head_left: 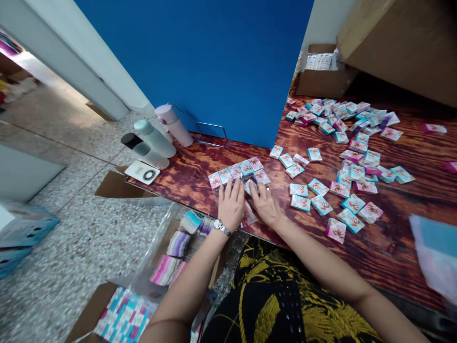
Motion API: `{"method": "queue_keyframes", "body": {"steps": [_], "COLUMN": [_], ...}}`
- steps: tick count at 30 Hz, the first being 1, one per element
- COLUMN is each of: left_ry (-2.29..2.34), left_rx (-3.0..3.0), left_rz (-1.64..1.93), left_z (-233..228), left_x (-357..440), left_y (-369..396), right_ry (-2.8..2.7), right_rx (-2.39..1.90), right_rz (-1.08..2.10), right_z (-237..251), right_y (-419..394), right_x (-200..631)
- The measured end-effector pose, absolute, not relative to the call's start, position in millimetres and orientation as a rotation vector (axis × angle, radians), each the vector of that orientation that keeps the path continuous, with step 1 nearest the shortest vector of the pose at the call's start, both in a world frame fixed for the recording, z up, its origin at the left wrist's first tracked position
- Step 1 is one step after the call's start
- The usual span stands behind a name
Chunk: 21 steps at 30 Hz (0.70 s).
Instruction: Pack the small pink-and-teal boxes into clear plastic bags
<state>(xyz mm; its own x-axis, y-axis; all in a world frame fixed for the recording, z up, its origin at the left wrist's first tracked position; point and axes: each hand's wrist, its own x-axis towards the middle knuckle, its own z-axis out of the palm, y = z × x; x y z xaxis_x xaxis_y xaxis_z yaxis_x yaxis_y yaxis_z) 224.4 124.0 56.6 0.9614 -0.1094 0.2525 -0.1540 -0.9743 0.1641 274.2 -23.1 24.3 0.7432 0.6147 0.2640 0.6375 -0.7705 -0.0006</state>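
Fingers (233, 188) of 2 hands flat, unclenched, on packet row (237, 172), apparently pressing, forearms extended.

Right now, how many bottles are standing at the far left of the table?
3: a pink bottle by the blue wall, a green-capped one next, a black-capped one nearest the edge. More could be hidden.

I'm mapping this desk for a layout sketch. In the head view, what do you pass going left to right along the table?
White device → bottles → wire stand → row of small packets above the left hand and right hand → scattered packets → lone pink packet.
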Motion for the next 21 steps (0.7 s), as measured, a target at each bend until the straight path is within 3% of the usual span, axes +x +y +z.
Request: {"method": "queue_keyframes", "body": {"steps": [10, 21], "left_ry": [-0.385, -0.376], "left_rx": [2.649, 2.842], "left_rz": [0.751, 0.345], "left_z": [47, 15], "left_x": [197, 184], "left_y": [113, 99], "right_ry": [-1.329, -1.268], "right_rx": [-2.717, -2.722], "right_rz": [-0.411, -0.261], "right_z": [23, 31], "right_y": [-53, -30], "right_x": [269, 295]}}
